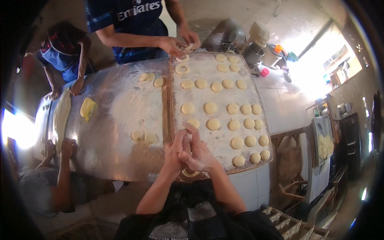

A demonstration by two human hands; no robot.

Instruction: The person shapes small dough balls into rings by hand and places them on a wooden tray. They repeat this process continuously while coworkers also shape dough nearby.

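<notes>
My left hand (174, 152) and my right hand (199, 155) are pressed together above the near left corner of a floured board (212, 154). Their fingers are closed against each other, and whatever lies between the palms, if anything, is hidden. Just beneath them a dough ring (190, 173) shows in part at the board's near edge. One round dough piece (193, 123) sits right beyond my fingertips, partly covered by them. Several more flat dough rounds (213, 124) lie in loose rows across the board. At its far left are two dough rings (183, 69).
Across the table a person's hands (182, 45) hold a dough piece. Left, a metal tabletop (96, 148) carries a yellow packet (88, 109) and a few dough rounds (151, 138). Two other people's hands touch a long dough strip (61, 116). A wooden frame (294, 160) stands right.
</notes>
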